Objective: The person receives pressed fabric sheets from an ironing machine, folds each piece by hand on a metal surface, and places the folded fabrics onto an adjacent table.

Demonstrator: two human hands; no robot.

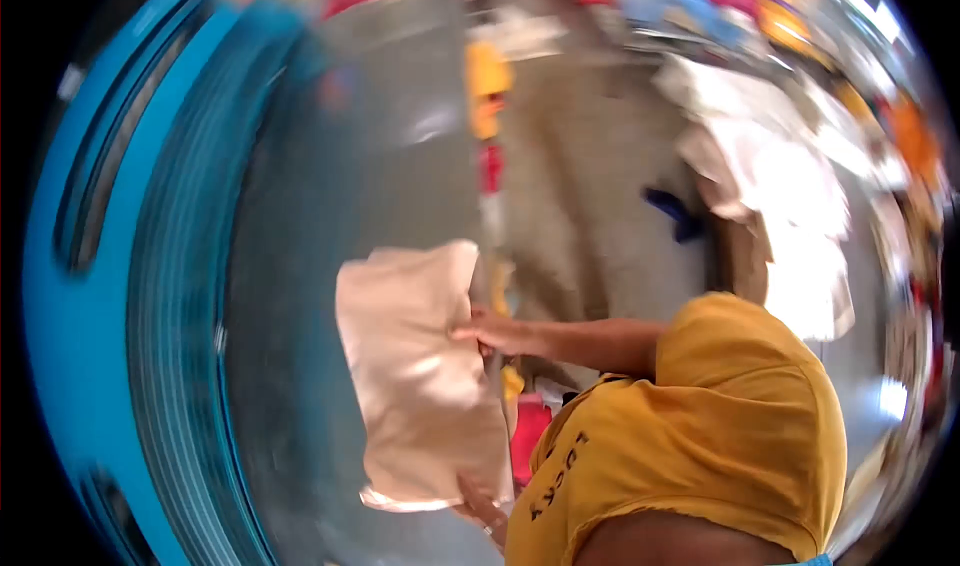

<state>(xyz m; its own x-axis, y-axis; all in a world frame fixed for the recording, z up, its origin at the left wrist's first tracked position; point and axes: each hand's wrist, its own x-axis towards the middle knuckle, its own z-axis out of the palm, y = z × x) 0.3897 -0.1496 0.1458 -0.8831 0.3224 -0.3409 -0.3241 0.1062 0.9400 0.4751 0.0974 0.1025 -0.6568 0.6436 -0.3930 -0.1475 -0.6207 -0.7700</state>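
A light pink folded cloth (pixel 420 366) lies over the grey tabletop (pixel 290 366), with soft creases across its surface. At its right edge, in the upper part of the view, my right hand (pixel 497 332) grips the fabric, thumb on top and fingers partly hidden. My left hand (pixel 482 506) pinches the lower corner of the same cloth, partly cut off by my yellow shirt (pixel 700 406). The two hands are apart, and the cloth stretches to the left of both.
A blue machine or frame (pixel 90 336) curves along the left. Pale fabric (pixel 790 196) is piled at the right, near a dark blue item (pixel 675 213) on the floor (pixel 590 166). Yellow and red cloths (pixel 488 81) hang by the table edge. Blurred colourful fabrics fill the top right.
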